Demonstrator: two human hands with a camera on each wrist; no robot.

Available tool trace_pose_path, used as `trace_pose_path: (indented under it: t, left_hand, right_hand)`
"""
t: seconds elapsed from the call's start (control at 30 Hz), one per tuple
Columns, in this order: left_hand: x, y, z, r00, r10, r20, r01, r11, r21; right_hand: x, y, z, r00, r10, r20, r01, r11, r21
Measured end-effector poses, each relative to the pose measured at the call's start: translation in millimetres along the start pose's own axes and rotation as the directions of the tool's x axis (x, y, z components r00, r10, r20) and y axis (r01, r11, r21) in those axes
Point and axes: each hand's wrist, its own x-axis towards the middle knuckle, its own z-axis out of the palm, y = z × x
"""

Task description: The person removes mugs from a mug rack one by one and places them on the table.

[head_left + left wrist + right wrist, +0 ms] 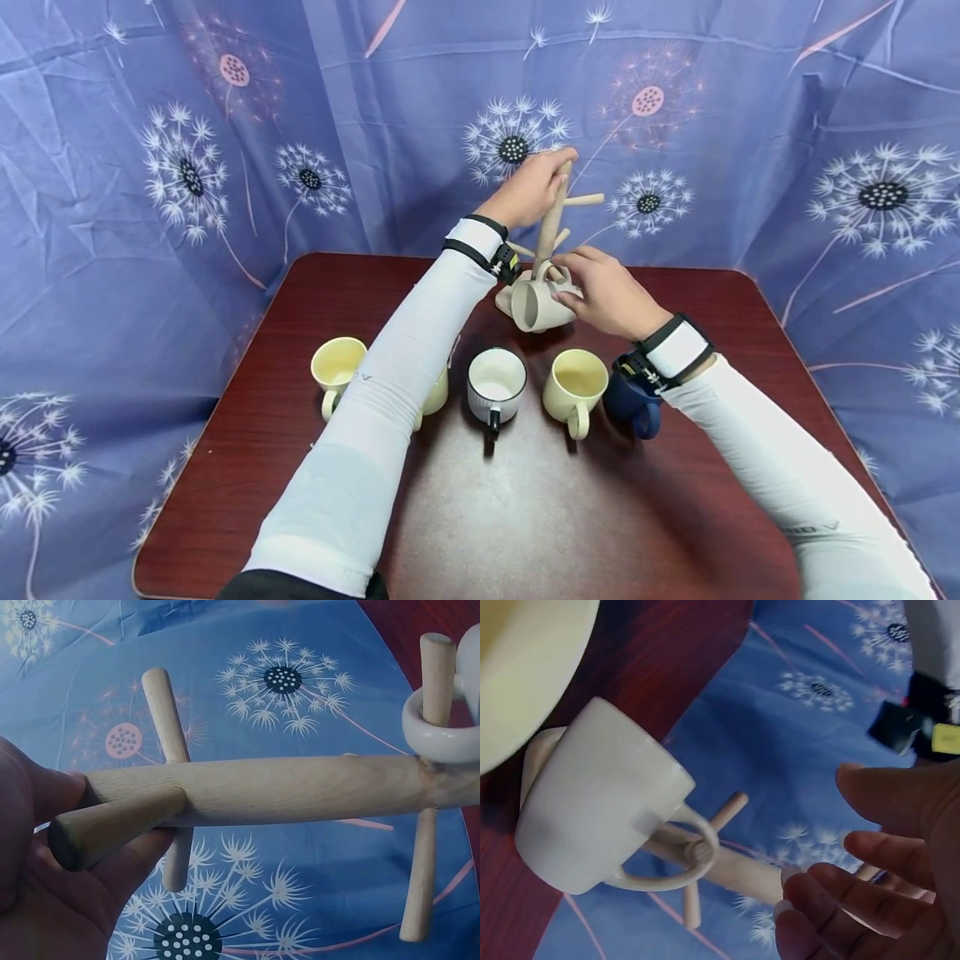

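My left hand [532,187] grips the top of a wooden mug tree [551,225], and the left wrist view shows its fingers and thumb around the post [300,787]. A white mug [547,310] hangs tilted low on the tree. In the right wrist view its handle [711,844] loops over a lower peg. Beside that mug is my right hand [611,292]; the right wrist view shows its fingers loosely bent, apart from the mug, holding nothing. Upper pegs [585,200] carry no mug.
A row of mugs stands on the dark red table [465,533]: a yellow mug [337,362], another yellow mug [437,396] partly behind my left forearm, a black-rimmed white mug [497,379], a third yellow mug [576,379] and a blue mug [626,404] below my right wrist.
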Motion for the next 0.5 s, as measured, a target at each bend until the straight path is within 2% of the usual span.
trace_pose_path:
  t: [0.2,0.5]
  left_hand:
    - [-1.1,-1.3,2.5,1.0,0.004,-0.008,-0.004,1.0,0.01]
    - [-1.8,-0.6,2.7,1.0,-0.001,-0.023,0.001,1.0,0.008]
  right_hand:
    - [10.8,14.8,8.0,0.998,-0.001,0.063,0.002,1.0,-0.004]
    - [24.7,30.0,21.8,0.991,0.055,0.123,-0.05,0.998,-0.04]
